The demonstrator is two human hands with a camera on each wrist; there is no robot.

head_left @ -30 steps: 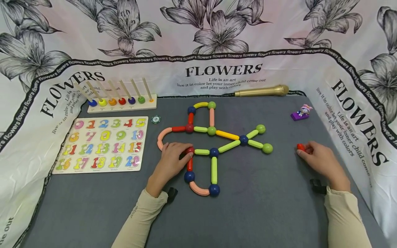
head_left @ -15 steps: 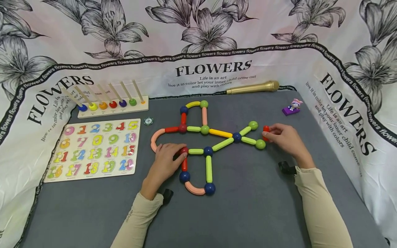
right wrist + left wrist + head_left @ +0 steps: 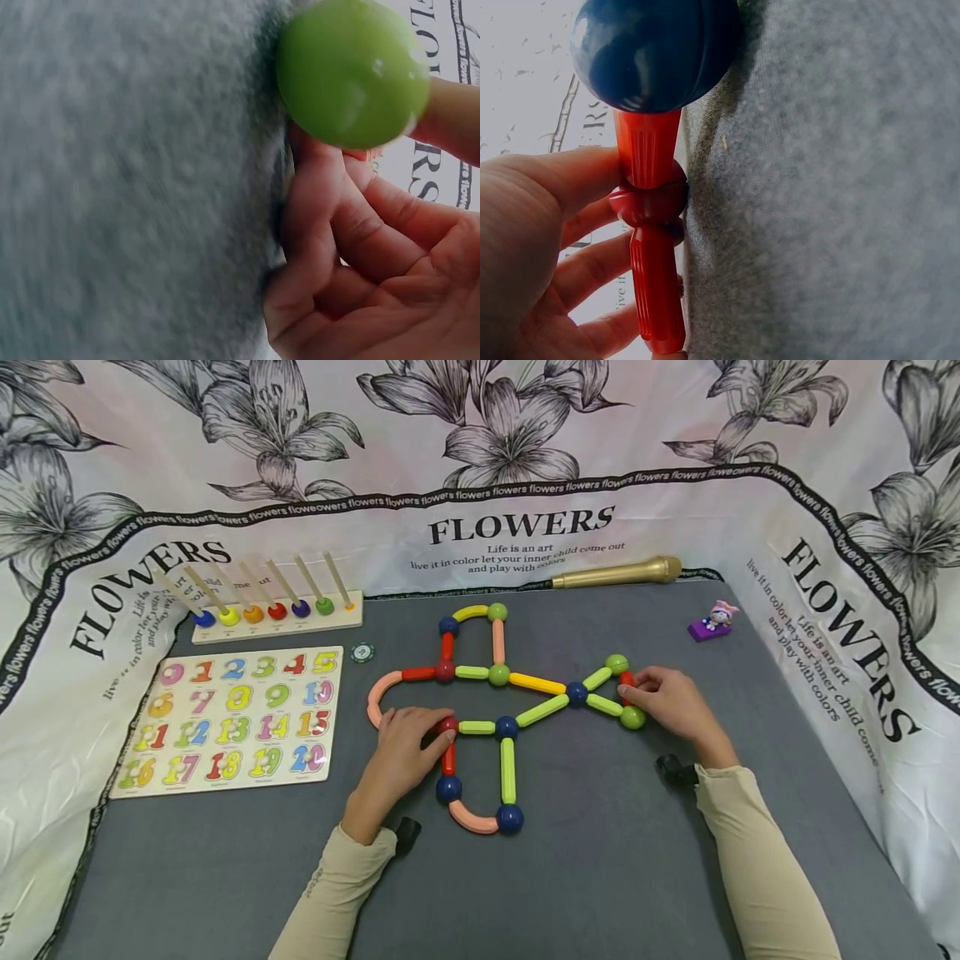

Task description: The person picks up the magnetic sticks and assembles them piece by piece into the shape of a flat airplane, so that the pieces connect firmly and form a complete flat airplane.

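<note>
A flat figure of coloured magnetic sticks and balls lies mid-table in the head view. At its left side my left hand [image 3: 397, 760] holds a red ball [image 3: 447, 725] between thumb and fingers, with a red stick running down to a blue ball [image 3: 656, 52]. My right hand [image 3: 678, 710] pinches a short red stick [image 3: 626, 679] at the figure's right end. That stick sits between an upper green ball [image 3: 617, 663] and a lower green ball [image 3: 632, 718]. From the right wrist, the near green ball [image 3: 352, 75] and my fingers mostly hide the stick.
A number puzzle board [image 3: 232, 718] lies at left, with a peg stand [image 3: 277, 625] behind it and a poker chip [image 3: 362, 652] beside it. A gold microphone [image 3: 617, 573] lies along the back edge. The small figurine [image 3: 712, 620] on a purple base stands at right.
My right hand has come leftward with the red stick, from the table's right side into the gap between the two green balls. My left hand has stayed at the red ball.
</note>
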